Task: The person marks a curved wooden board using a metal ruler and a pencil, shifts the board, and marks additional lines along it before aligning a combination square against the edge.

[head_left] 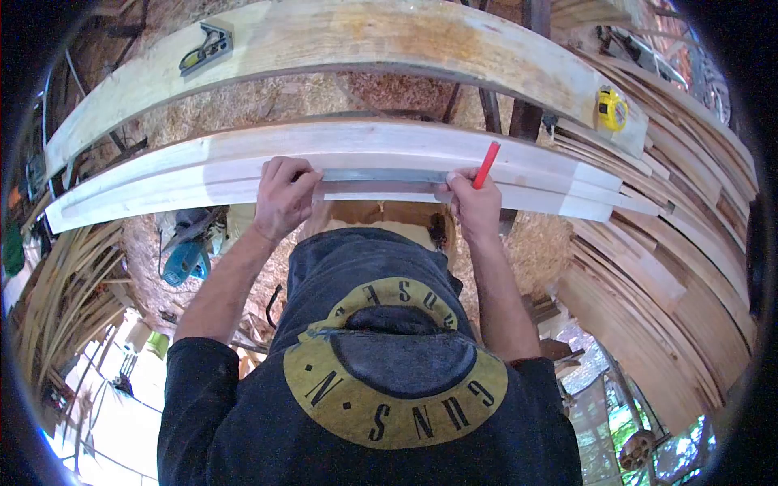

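A thin grey metal ruler (385,174) lies lengthwise on a long pale board (535,174) in front of me. My left hand (284,198) is closed at the ruler's left end, its fingers curled over the board. My right hand (476,206) grips a red pencil (486,164) that points up and away. That hand's thumb and finger are also at the ruler's right end. Any marks on the ruler or the board are too small to make out.
Beyond lies a second plank (324,40) bearing a hand plane (206,49) and a yellow tape measure (612,109). Stacked boards (689,243) fill the right side, thin strips (69,300) the left. A teal power tool (186,261) sits below the board, among wood shavings (527,259).
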`<state>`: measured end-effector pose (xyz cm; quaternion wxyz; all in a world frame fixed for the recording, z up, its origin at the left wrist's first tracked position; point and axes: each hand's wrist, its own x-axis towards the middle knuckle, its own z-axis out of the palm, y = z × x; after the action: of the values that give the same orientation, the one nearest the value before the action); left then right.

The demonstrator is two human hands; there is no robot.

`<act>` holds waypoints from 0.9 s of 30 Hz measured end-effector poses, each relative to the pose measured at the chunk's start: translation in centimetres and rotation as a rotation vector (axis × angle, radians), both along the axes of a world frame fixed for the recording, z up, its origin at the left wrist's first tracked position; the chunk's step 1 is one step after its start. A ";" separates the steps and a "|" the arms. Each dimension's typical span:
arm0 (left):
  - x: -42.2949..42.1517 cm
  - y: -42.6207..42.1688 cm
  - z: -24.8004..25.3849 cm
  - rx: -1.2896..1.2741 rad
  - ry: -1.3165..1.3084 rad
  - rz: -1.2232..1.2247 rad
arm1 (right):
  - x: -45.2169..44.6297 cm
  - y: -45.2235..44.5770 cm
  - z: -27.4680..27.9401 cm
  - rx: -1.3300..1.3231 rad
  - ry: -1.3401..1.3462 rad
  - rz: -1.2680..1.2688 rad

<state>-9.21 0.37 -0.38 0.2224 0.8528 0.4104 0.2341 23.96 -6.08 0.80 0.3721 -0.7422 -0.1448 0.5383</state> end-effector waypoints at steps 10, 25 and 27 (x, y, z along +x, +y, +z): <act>-0.6 -0.1 -0.3 -0.006 0.033 0.021 | -0.4 0.0 -0.5 0.033 0.081 -0.024; -0.9 0.4 0.3 -0.017 0.040 0.038 | -1.4 0.0 -0.9 0.062 0.091 -0.071; -0.8 0.4 0.5 -0.018 0.038 0.037 | -1.4 0.0 -0.8 0.049 0.078 -0.061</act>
<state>-9.97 0.78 0.16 0.2178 0.8474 0.4322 0.2183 22.55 -6.09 0.04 0.4117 -0.7154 -0.1204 0.5516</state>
